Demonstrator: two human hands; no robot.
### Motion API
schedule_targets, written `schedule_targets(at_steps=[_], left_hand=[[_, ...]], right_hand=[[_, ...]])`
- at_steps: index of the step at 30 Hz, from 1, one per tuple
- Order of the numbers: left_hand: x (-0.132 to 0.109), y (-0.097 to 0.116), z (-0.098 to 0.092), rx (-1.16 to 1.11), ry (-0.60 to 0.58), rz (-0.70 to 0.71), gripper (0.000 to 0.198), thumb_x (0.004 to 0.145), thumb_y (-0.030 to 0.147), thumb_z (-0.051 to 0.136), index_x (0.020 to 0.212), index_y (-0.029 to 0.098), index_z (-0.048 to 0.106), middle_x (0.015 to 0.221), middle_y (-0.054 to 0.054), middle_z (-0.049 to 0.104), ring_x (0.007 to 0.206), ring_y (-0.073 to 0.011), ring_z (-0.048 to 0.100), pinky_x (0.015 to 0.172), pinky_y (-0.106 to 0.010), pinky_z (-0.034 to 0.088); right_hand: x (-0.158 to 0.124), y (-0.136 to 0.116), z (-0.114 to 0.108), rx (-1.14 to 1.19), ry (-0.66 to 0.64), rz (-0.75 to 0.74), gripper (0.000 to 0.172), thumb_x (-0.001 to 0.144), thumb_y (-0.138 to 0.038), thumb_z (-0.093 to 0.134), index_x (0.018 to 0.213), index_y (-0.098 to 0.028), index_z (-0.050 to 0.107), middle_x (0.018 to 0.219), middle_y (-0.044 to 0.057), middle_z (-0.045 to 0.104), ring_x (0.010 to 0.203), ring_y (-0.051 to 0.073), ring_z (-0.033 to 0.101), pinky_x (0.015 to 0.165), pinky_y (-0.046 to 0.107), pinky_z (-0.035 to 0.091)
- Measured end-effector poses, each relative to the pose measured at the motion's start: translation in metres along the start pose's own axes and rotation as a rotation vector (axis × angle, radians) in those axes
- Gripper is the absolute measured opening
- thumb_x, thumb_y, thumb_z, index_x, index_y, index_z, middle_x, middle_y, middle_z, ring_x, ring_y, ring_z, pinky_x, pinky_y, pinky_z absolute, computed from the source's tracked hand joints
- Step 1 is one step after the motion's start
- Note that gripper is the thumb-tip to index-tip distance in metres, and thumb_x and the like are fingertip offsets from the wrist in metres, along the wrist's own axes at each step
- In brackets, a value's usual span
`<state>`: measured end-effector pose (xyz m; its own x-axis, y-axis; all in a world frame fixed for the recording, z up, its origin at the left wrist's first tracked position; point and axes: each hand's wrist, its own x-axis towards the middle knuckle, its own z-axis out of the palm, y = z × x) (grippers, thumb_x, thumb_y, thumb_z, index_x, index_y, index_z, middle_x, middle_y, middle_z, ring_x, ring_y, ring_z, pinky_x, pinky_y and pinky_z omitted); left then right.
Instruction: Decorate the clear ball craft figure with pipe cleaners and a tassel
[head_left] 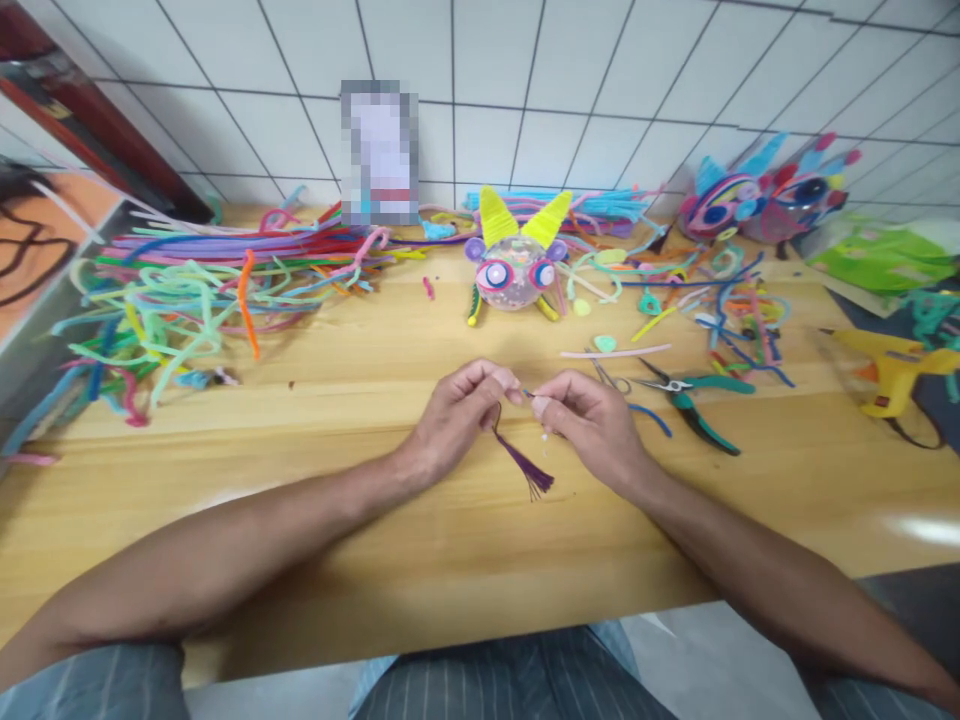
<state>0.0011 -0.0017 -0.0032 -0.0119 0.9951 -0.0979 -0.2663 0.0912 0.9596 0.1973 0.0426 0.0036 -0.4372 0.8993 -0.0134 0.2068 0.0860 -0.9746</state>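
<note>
My left hand is closed in a pinch above the table. From its fingers a dark purple tassel hangs by a thin cord, its strands slanting down to the right. Close beside it, my right hand pinches too. A tiny dark bluish piece shows between the two sets of fingertips; what it is I cannot make out. Beyond my hands stands a clear round figure with yellow pipe-cleaner horns and ringed eyes. Small scissors and green-handled pliers lie right of my right hand.
Many coloured pipe cleaners are heaped at the left, with more loose pieces at the right. A yellow glue gun lies at the far right. Two more decorated figures stand against the tiled wall. A blurred-out upright object leans there.
</note>
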Motion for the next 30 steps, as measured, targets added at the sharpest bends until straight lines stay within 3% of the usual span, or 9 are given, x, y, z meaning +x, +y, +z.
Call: schedule_targets(at_steps=[4,7,9,16,20,23,27,30], left_hand=[[0.0014,0.0011,-0.0005,0.003,0.044,0.02,0.041,0.089,0.057,0.087,0.09,0.02,0.071,0.083,0.001,0.07,0.059,-0.0081,0.046,0.059,-0.026,0.04],[-0.0002,-0.0004,-0.0005,0.058,-0.008,0.032,0.044,0.08,0.054,0.096,0.1,0.02,0.076,0.085,0.001,0.071,0.069,-0.0113,0.055,0.067,-0.026,0.046],[-0.001,-0.0016,-0.0008,0.096,-0.029,0.039,0.042,0.08,0.053,0.095,0.096,0.019,0.077,0.085,0.0,0.072,0.074,-0.0131,0.058,0.072,-0.027,0.048],[0.0016,-0.0023,-0.002,0.041,0.025,-0.02,0.034,0.09,0.051,0.084,0.083,0.021,0.071,0.065,0.005,0.057,0.055,-0.0093,0.04,0.057,-0.027,0.035],[0.0004,-0.0003,-0.001,0.051,-0.014,-0.021,0.038,0.085,0.055,0.09,0.091,0.02,0.076,0.072,0.004,0.064,0.06,-0.01,0.043,0.06,-0.027,0.036],[-0.0012,0.001,0.0002,0.09,-0.017,-0.037,0.043,0.079,0.058,0.095,0.084,0.02,0.075,0.069,0.004,0.061,0.064,-0.0112,0.046,0.063,-0.028,0.038],[0.0008,-0.0016,-0.0008,0.031,0.027,-0.068,0.043,0.079,0.057,0.095,0.083,0.02,0.074,0.063,0.006,0.055,0.057,-0.0095,0.039,0.058,-0.027,0.034],[0.0031,-0.0038,-0.003,-0.031,0.103,-0.059,0.041,0.081,0.054,0.095,0.083,0.02,0.072,0.068,0.005,0.059,0.054,-0.0076,0.038,0.054,-0.026,0.031]], right_hand=[[0.0024,0.0003,-0.0003,0.082,-0.014,0.051,0.028,0.087,-0.049,0.081,0.084,-0.024,0.068,0.07,-0.003,0.065,0.06,0.012,0.054,0.058,0.027,0.046],[0.0027,-0.0013,-0.0005,0.077,-0.031,0.043,0.028,0.087,-0.049,0.081,0.082,-0.024,0.067,0.069,-0.003,0.066,0.06,0.012,0.055,0.059,0.027,0.048],[0.0023,-0.0015,0.0,0.071,-0.041,0.033,0.027,0.088,-0.048,0.08,0.083,-0.024,0.068,0.07,-0.003,0.067,0.06,0.012,0.056,0.06,0.027,0.049],[0.0018,0.0008,0.0027,0.123,-0.087,0.094,0.028,0.088,-0.05,0.081,0.086,-0.024,0.07,0.069,-0.003,0.069,0.056,0.011,0.057,0.057,0.026,0.05],[0.0017,0.0,0.0027,0.146,-0.102,0.086,0.03,0.089,-0.05,0.08,0.084,-0.023,0.069,0.069,-0.003,0.068,0.056,0.011,0.057,0.056,0.026,0.05],[0.0013,0.0011,0.0027,0.146,-0.102,0.072,0.03,0.09,-0.05,0.082,0.083,-0.023,0.068,0.068,-0.003,0.068,0.055,0.011,0.057,0.056,0.026,0.05],[0.0002,0.0048,0.0029,0.149,-0.071,0.068,0.03,0.091,-0.05,0.082,0.087,-0.024,0.069,0.069,-0.004,0.067,0.054,0.011,0.056,0.053,0.025,0.049],[-0.0003,0.0053,0.0033,0.158,-0.035,0.077,0.03,0.091,-0.051,0.082,0.09,-0.024,0.069,0.069,-0.004,0.067,0.054,0.011,0.056,0.051,0.026,0.049]])
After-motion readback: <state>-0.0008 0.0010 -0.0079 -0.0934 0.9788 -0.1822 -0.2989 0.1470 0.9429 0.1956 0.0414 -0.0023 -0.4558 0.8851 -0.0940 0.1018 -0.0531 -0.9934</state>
